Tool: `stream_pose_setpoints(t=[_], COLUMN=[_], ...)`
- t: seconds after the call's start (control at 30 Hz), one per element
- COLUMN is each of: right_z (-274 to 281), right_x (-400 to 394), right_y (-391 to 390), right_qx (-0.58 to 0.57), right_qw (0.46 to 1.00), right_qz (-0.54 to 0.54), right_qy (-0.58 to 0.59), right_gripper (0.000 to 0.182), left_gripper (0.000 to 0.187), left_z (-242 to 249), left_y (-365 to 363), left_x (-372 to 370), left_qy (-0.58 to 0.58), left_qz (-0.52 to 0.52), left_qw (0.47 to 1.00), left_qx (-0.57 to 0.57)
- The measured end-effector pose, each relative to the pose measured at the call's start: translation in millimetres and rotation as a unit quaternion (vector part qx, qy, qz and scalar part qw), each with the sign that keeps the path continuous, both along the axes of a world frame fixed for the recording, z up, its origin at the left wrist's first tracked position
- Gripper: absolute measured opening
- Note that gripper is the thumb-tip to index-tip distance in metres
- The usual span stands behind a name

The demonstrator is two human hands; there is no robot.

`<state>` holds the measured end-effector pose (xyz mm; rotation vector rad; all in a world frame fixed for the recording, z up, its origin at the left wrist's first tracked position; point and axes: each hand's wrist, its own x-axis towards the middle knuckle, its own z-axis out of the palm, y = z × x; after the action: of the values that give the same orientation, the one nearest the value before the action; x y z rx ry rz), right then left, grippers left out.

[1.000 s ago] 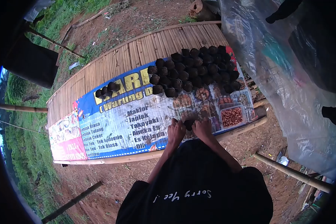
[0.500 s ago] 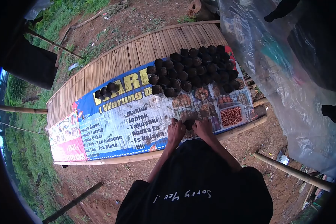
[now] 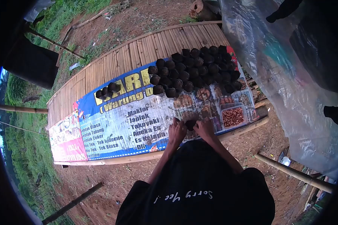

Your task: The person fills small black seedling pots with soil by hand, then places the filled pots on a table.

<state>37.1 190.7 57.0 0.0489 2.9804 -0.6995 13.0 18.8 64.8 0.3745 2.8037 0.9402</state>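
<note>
Close to the near edge of the bamboo table, my left hand [image 3: 177, 130] and my right hand [image 3: 204, 130] grip a small black pouch [image 3: 190, 124] from either side. It looks like a plastic seedling bag, though the fingers cover its sides. Beyond my hands stand many similar black bags [image 3: 193, 71], packed in a cluster and apparently filled with dark soil. A few more bags [image 3: 108, 90] sit in a short row toward the left. Under everything lies a printed banner [image 3: 112, 129] with menu words and food pictures.
Bare bamboo slats [image 3: 139, 48] show along the table's far side. Clear plastic sheeting [image 3: 266, 75] hangs on the right. Bamboo poles [image 3: 296, 173] reach in from the sides, over reddish soil [image 3: 101, 195] and grass. A cut log [image 3: 202, 10] lies behind the table.
</note>
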Motion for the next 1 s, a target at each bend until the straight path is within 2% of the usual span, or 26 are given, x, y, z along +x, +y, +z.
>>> stream_pose_setpoints(t=[0.17,0.27,0.33,0.53,0.63,0.7,0.8,0.87,0.93,1.0], right_z=[-7.8,-6.4,-5.7,2.8,-6.4,-8.4,-6.0,-2.7,19.2,11.3], right_x=[1.7,9.1,12.6,18.9,16.3,16.2,12.0,9.0,3.2,-3.8], right_y=[-0.5,-2.5,-3.2,-9.5,-9.2,-8.9,-5.9,-0.8,3.1,6.6], right_qx=[0.006,0.015,-0.003,-0.003,-0.06,-0.059,-0.044,-0.028,-0.066,-0.096], right_qw=[1.0,1.0,0.999,0.989,0.989,0.991,0.997,0.999,0.996,0.993], right_qz=[0.002,-0.005,-0.039,-0.033,-0.044,-0.047,-0.044,-0.04,-0.041,-0.034], right_qy=[-0.024,0.025,-0.008,-0.145,-0.129,-0.106,-0.046,-0.01,-0.035,-0.055], right_gripper=[0.024,0.026,0.032,0.041,0.039,0.037,0.033,0.031,0.029,0.029], left_gripper=[0.017,0.017,0.017,0.023,0.022,0.02,0.02,0.019,0.019,0.018], left_z=[-6.7,-2.5,6.2,15.3,1.8,-4.9,-2.7,10.1,16.4,14.5], left_y=[-1.9,-3.0,-1.5,3.9,2.5,2.8,0.6,-1.1,-2.1,-1.2], left_x=[5.7,3.5,-3.2,-23.9,-28.4,-30.6,-31.1,-28.9,-25.7,-19.6], left_qy=[-0.025,-0.023,-0.018,0.02,0.036,0.011,0.051,0.028,0.004,-0.025], left_qz=[0.001,0.012,0.023,-0.056,-0.108,-0.132,-0.142,-0.131,-0.119,-0.078], left_qw=[1.0,1.0,0.999,0.998,0.993,0.989,0.988,0.991,0.993,0.997], left_qx=[-0.007,0.009,0.027,-0.007,-0.031,-0.066,-0.034,-0.017,-0.001,0.0])
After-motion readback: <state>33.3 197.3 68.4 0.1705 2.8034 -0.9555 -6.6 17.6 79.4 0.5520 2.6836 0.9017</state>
